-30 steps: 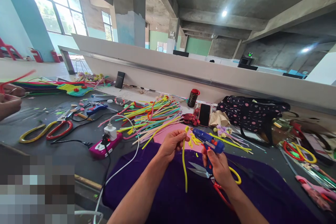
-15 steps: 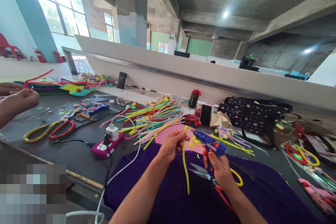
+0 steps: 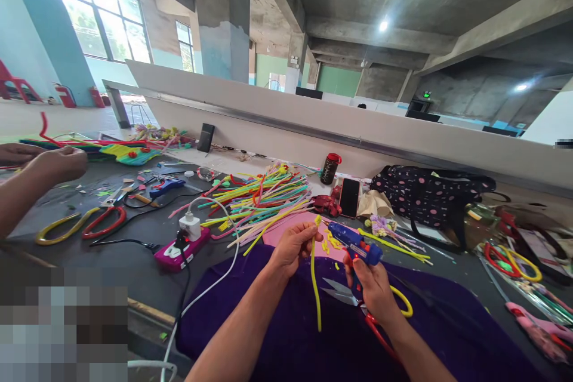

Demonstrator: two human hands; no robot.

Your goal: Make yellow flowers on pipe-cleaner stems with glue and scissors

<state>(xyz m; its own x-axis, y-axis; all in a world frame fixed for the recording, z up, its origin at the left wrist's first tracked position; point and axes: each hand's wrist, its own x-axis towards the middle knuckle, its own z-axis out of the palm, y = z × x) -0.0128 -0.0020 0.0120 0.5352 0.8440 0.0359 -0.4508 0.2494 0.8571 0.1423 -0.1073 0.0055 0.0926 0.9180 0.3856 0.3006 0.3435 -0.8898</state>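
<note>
Between the thumb and fingers of my left hand is a yellow pipe cleaner, its bunched tip up and its stem hanging down. My right hand is wrapped round a blue glue gun, whose nozzle points left, close to the pipe cleaner's tip. Scissors with one red and one yellow handle lie on the dark purple cloth, partly hidden by my right hand. Short yellow pieces are scattered on a pink sheet behind my hands.
A pile of coloured pipe cleaners lies behind. A purple power strip with cords sits left. Farther back are a bottle, a phone and a patterned bag. Another person's hands work at the left, near other scissors.
The glue gun's nozzle has come slightly nearer the yellow tip. The other person's hand has moved right, and the red pipe cleaner there has shifted.
</note>
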